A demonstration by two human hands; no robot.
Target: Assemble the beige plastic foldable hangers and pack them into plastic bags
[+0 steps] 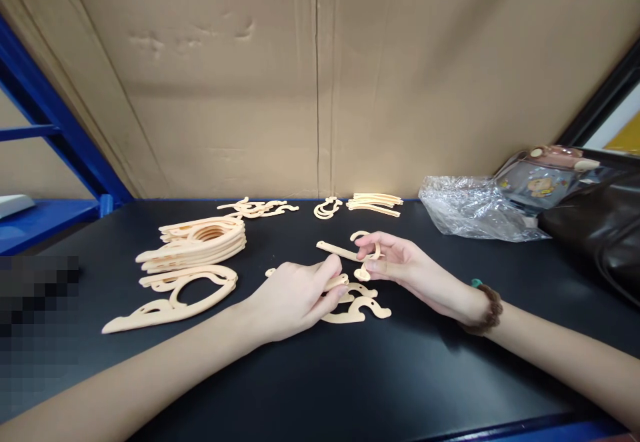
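Note:
My left hand (300, 295) is closed, thumb and fingers pinching the end of a cream plastic piece (337, 283) over the table's middle. Just to its right, my right hand (395, 262) holds a curved cream hook (367, 265) between thumb and fingers. Beneath my left hand lie curved cream arms (373, 307), partly covered by it. A straight cream bar (337, 250) lies behind the hands, its right end passing behind my right fingers. Left of my left hand, a small rounded end (271, 273) of another piece shows.
Folded cream hangers (200, 249) are stacked at the left. Along the back lie curved arms (260, 209), hooks (327, 209) and straight bars (375, 202). Clear plastic wrap (470, 209), a decorated pouch (537, 179) and a dark bag (600, 215) sit at the right. Cardboard (350, 82) stands behind.

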